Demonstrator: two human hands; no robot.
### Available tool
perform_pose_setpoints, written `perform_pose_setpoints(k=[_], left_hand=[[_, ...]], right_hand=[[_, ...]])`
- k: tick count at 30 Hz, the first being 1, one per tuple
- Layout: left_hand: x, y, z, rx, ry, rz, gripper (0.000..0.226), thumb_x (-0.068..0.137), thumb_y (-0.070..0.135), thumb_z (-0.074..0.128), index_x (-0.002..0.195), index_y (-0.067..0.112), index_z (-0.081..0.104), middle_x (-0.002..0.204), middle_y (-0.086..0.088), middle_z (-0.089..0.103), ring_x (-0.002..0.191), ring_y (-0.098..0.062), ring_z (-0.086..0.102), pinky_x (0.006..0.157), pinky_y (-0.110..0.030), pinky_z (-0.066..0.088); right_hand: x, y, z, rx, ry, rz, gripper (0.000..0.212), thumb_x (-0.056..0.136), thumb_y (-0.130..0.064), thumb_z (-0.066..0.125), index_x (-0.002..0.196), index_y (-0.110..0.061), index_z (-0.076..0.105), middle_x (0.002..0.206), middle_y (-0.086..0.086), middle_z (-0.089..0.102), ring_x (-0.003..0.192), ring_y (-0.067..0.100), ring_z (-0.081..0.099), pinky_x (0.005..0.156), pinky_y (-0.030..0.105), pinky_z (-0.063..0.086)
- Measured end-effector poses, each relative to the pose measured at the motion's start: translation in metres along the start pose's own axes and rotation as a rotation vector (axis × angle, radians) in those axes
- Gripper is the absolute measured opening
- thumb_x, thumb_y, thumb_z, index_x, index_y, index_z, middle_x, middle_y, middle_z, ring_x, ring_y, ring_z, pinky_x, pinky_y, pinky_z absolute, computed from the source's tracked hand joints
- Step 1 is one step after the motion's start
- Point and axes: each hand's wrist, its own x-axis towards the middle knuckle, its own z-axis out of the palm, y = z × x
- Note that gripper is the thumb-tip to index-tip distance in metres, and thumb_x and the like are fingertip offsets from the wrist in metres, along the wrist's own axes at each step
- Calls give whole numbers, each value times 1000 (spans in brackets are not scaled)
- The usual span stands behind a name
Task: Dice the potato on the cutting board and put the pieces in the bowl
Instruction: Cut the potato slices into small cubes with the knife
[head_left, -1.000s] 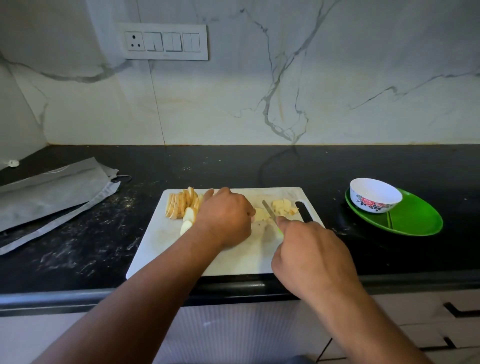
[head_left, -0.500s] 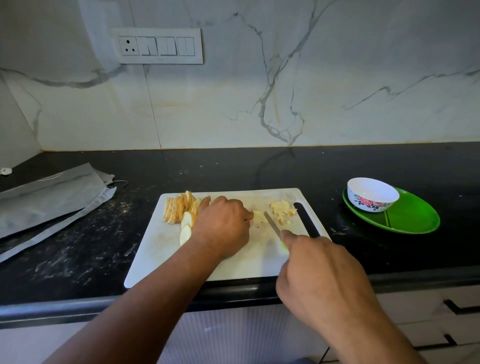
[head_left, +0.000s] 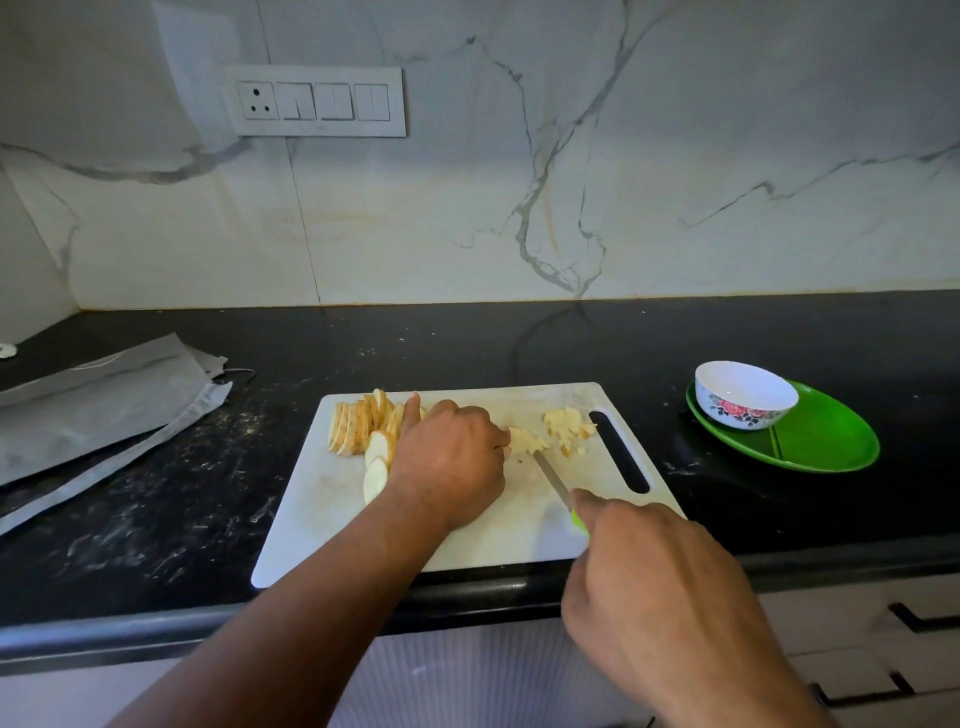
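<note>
Since the previous second, the knife (head_left: 551, 477), gripped by the right hand (head_left: 660, 587), was drawn back from the potato (head_left: 522, 440) pinned on the cutting board (head_left: 322, 499) by the left hand (head_left: 449, 462); dicing remained incomplete, the bowl (head_left: 745, 395) unfilled.

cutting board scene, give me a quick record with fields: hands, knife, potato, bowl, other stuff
left hand: fingers curled, holding down potato being cut
right hand: grips knife, blade angled toward the diced pieces
potato slices: fanned row at the far left of the cutting board
diced pieces: small pile beside the board's handle slot
bowl: white, floral, looks empty, sits on green plate
cloth: grey, on counter at left
</note>
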Motion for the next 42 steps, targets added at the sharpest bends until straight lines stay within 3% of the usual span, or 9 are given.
perform_pose_setpoints(k=[3,9,14,20,22,24,30,39,42], left_hand=[[-3,1,-1,14,4,7,38,107,38,42,137,40,64,129,10,66,128,-21,52,127,-59,11],[-4,3,-2,13,13,5,38,107,39,41,136,40,65,128,10,66,127,-22,52,126,-61,11],[-1,0,3,4,23,2,37,106,41,44,137,40,64,126,12,67,128,-21,52,126,-62,10],[-2,1,3,21,25,-3,38,106,39,41,133,38,68,122,10,69,121,-20,57,126,-61,9],[-3,2,1,18,23,-13,38,106,40,41,130,39,70,121,10,71,119,-19,60,127,-59,6],[-2,3,0,2,39,-29,37,105,39,43,128,40,71,120,11,73,117,-16,63,128,-57,0],[1,1,4,-2,63,-34,34,104,39,47,128,39,71,118,13,74,120,-14,62,125,-54,-10],[-7,3,-2,19,30,-42,40,100,39,45,133,40,68,118,11,74,115,-14,64,129,-53,-2],[-6,4,-3,14,29,-54,40,99,37,46,133,40,68,119,13,74,114,-13,65,129,-52,-2]], right_hand=[[19,-6,9,-47,65,13,48,90,-30,50,138,-30,48,95,-6,61,81,14,56,65,23,41],[30,-17,27,-20,6,30,51,90,-28,53,141,-28,44,98,-5,63,86,14,63,65,23,44],[1,-5,13,9,-39,16,61,92,-33,48,150,-34,30,81,-7,43,78,13,54,65,20,40],[30,-18,18,-15,40,43,48,91,-28,51,139,-30,47,88,-6,56,76,14,54,61,22,40],[38,-25,23,6,14,42,43,90,-26,52,133,-29,51,81,-7,52,73,14,52,60,23,39],[35,-26,26,6,-6,42,47,91,-26,51,137,-29,46,75,-8,42,69,14,47,59,23,38],[0,-12,16,3,-81,45,64,91,-33,48,151,-35,26,77,-7,41,73,14,45,64,22,37],[36,-24,19,23,22,40,41,91,-28,50,131,-29,52,81,-8,49,73,14,50,61,23,37],[32,-25,26,46,9,34,50,91,-27,49,141,-30,44,78,-8,44,71,13,48,61,22,38]])
